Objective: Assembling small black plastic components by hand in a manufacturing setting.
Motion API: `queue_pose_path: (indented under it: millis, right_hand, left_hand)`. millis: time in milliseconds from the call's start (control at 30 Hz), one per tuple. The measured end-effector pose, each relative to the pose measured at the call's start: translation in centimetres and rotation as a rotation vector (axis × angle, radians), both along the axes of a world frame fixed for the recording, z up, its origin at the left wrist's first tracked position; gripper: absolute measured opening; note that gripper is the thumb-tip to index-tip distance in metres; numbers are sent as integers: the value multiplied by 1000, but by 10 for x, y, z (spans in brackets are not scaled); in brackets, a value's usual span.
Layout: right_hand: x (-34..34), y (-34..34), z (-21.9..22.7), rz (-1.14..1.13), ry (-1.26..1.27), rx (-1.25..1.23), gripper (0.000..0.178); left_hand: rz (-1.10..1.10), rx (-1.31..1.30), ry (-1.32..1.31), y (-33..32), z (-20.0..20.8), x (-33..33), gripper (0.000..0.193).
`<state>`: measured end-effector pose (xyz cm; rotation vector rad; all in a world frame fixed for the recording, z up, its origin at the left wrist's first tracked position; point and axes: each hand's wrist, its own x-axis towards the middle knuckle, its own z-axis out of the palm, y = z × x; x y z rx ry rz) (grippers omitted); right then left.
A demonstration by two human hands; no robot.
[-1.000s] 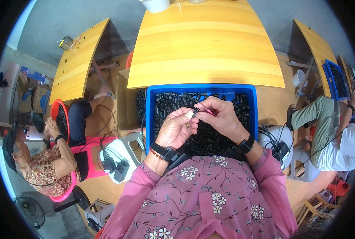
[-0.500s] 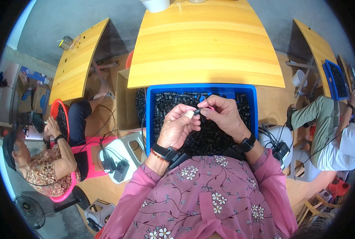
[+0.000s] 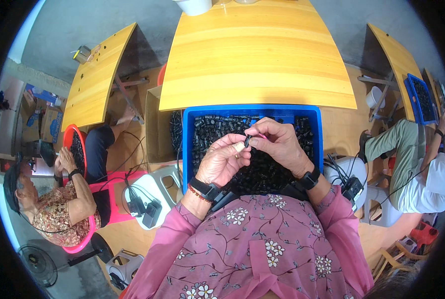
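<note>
A blue crate (image 3: 203, 112) full of small black plastic parts (image 3: 217, 130) rests on my lap, just below a wooden table (image 3: 255, 55). My left hand (image 3: 224, 160) and my right hand (image 3: 277, 144) meet above the crate. Together they pinch one small black part (image 3: 247, 140) between thumbs and fingertips. Both wrists wear a black watch-like band. Pink flowered sleeves cover my forearms.
A person in a flowered top sits at the left with a red basin (image 3: 74, 144) of black parts. Another person in green trousers (image 3: 397, 144) sits at the right by a second blue crate (image 3: 422, 99). A cardboard box (image 3: 153, 127), stools and cables surround me.
The pinched part and both hands have shifted slightly right and up over the crate. My right fingers have closed further around the part.
</note>
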<state>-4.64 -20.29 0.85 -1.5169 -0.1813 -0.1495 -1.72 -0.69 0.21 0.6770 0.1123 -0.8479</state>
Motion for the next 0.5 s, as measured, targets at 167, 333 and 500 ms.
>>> queue_pose_path:
  millis: [167, 333, 500]
  right_hand:
    - [0, -2, -2, 4, -18, -83, 12]
    - [0, -2, 5, 36, 8, -91, 12]
    - [-1, -1, 4, 58, -23, -63, 16]
  left_hand:
    - [-18, 9, 31, 1, -1, 0, 16]
    - [-53, 1, 56, 3, -3, 0, 14]
    - [-42, -37, 78, 1, -5, 0, 13]
